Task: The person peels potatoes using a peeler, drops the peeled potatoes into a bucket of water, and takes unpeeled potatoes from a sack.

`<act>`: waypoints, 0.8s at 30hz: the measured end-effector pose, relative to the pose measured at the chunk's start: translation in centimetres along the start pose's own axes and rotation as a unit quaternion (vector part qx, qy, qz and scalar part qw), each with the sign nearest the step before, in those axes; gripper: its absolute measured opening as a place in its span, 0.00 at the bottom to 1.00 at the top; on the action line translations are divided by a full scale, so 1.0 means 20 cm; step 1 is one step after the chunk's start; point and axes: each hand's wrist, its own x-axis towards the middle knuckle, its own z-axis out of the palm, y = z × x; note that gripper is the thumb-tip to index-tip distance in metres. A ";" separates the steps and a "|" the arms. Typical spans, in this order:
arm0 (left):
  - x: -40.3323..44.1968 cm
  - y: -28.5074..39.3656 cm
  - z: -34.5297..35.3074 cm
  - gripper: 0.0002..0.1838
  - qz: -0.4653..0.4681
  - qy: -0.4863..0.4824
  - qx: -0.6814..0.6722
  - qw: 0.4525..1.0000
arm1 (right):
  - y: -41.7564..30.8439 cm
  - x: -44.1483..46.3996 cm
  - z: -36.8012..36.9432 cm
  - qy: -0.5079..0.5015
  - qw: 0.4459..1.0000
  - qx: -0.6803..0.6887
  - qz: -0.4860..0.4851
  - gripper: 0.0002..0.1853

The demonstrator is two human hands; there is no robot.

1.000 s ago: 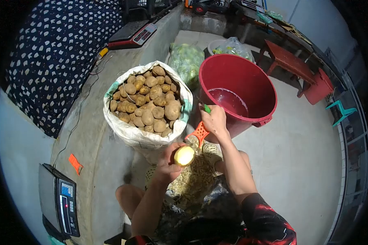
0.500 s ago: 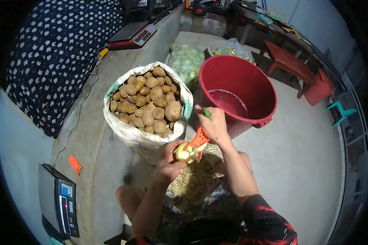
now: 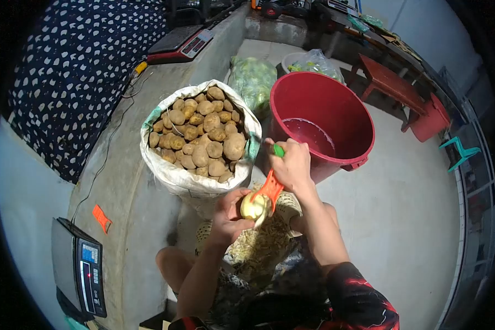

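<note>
My left hand [image 3: 229, 218] is wrapped round a partly peeled potato [image 3: 252, 207], pale yellow on the side that shows. My right hand [image 3: 291, 165] grips the green handle of an orange peeler [image 3: 271, 190], whose head lies against the potato's right side. A strip of peel [image 3: 262, 219] hangs under the peeler. Below my hands, many peelings [image 3: 258, 247] are heaped between my feet. An open white sack [image 3: 190, 181] full of brown potatoes [image 3: 200, 157] stands ahead on the left.
Right of the sack stands a large red tub [image 3: 341, 99] with some liquid inside. Bags of green vegetables [image 3: 253, 82] sit behind. Another orange peeler [image 3: 101, 218] and a scale [image 3: 80, 269] lie on the left ledge. A red bench [image 3: 390, 82] is at the back right.
The peeler has come down from above right onto the potato, and a strip of peel now hangs there. My left hand still holds the potato, moved slightly right.
</note>
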 end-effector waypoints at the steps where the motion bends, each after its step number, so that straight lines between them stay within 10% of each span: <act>1: 0.00 -0.02 -0.05 0.38 -0.029 -0.047 -0.060 0.997 | 0.11 0.01 0.07 -0.025 0.998 0.005 0.055 0.19; 4: 0.01 0.02 -0.05 0.38 -0.051 -0.110 -0.099 0.988 | 0.14 0.04 0.08 -0.080 0.971 0.109 0.198 0.15; 10: 0.01 0.00 -0.02 0.37 -0.020 -0.053 0.016 0.998 | -0.05 -0.02 -0.07 -0.030 0.999 -0.004 -0.037 0.16; 16: 0.01 0.02 -0.01 0.35 -0.030 -0.056 -0.097 0.993 | 0.14 0.05 0.02 -0.115 0.967 0.128 0.190 0.22; 24: 0.01 0.02 0.01 0.37 -0.006 -0.010 0.018 1.000 | 0.05 0.01 -0.01 0.053 0.996 -0.001 -0.067 0.16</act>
